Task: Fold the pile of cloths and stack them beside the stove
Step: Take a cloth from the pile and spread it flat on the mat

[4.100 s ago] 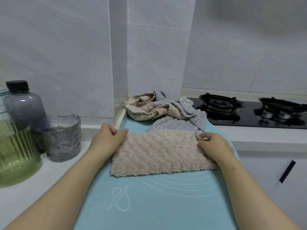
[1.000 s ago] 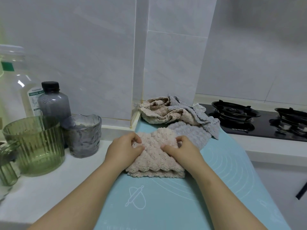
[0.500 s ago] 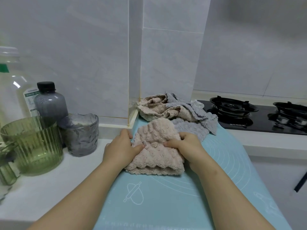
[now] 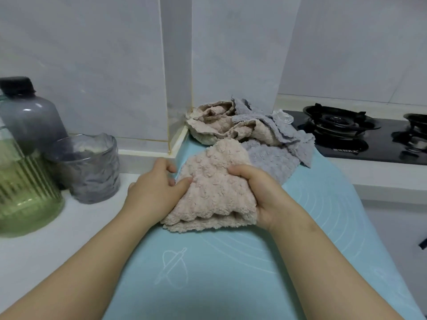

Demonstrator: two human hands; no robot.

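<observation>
Head view: a folded beige cloth [image 4: 212,195] is held between both hands on a pale blue baking mat [image 4: 231,273] spread over the white desk [image 4: 57,239]. Its left edge is pinched by the left hand [image 4: 157,192], thumb on top. Its right edge is clasped by the right hand [image 4: 263,195], fingers curled round it. Just beyond the hands a grey cloth [image 4: 270,160] is laid flat, and behind it the pile of cloths [image 4: 231,125] is heaped against the wall. The stove [image 4: 346,135] is seen beyond the right hand. A grey glass cup [image 4: 92,167], a green ribbed jar [image 4: 25,192] and a dark bottle [image 4: 30,118] are set left of the left hand.
</observation>
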